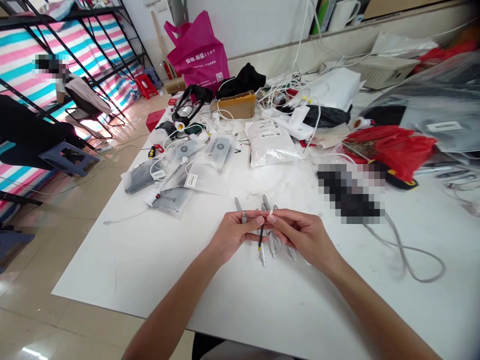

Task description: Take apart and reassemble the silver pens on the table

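My left hand [235, 234] is closed, with its thumb and finger pinching a thin black pen refill [261, 235] that has a yellowish lower end. A grey pen part [244, 217] shows between the fingers of the same hand. Close beside it, my right hand [305, 234] pinches a small white piece [270, 213] near the refill's upper end. Whether the two pieces touch, I cannot tell. Several silver-grey pens [272, 246] lie on the white table [225, 305] under and behind the hands, partly covered by the fingers.
Frosted plastic packets [176, 200] lie to the left, with a white parcel [272, 142] behind the hands. On the right are a looped grey cable [423, 277] and a red plastic bag [393, 147]. A magenta bag [202, 55] stands at the back. Another person sits far left.
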`<state>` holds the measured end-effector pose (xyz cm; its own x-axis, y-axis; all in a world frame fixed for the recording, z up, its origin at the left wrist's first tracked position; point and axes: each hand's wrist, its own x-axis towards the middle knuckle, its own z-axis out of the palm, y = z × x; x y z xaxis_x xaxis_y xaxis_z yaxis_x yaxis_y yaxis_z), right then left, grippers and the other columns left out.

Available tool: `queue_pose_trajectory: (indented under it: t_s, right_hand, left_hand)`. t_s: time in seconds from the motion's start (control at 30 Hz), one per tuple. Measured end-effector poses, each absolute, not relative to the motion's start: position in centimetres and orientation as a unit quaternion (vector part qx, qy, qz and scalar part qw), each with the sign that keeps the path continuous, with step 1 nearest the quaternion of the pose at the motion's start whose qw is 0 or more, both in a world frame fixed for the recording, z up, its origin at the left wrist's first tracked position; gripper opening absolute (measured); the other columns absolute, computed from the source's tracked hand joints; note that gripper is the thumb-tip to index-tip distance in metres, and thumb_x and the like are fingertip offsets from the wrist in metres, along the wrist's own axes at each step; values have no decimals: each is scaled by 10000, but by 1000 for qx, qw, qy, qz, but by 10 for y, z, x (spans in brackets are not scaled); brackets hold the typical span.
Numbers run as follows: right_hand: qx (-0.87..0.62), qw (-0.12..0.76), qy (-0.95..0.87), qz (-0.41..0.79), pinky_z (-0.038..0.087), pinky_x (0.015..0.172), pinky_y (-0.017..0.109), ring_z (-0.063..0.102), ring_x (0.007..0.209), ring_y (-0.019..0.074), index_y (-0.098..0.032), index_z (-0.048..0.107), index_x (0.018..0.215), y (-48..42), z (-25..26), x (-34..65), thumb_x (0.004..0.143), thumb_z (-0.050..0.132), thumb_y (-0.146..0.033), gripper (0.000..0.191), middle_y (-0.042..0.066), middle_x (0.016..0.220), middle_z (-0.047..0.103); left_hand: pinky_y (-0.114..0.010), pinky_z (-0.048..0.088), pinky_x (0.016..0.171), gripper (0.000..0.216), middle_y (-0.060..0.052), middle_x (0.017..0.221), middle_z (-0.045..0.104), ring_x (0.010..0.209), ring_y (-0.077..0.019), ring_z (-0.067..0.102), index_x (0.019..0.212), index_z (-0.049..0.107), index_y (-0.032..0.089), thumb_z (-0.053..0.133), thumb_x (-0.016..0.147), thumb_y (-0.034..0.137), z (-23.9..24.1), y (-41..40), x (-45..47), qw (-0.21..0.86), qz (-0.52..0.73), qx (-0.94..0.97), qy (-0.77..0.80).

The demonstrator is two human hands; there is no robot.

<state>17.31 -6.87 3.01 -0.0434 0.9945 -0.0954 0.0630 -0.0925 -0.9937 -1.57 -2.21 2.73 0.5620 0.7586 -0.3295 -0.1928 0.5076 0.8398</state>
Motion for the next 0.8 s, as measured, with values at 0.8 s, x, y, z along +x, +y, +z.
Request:
queue_pose_trajectory:
  t_s: [0.8]
  right_hand:
    - [-570, 450, -579, 371, 349, 464, 232, 435, 497, 96, -228, 721, 1136, -74, 34, 173, 1017, 578, -503, 331, -48, 567, 538]
  left_hand:
    - [-271, 474, 756, 303, -82, 971, 739, 892, -144, 658, 1062, 761, 140, 839, 838, 327, 18, -19, -11, 813, 371, 280, 349]
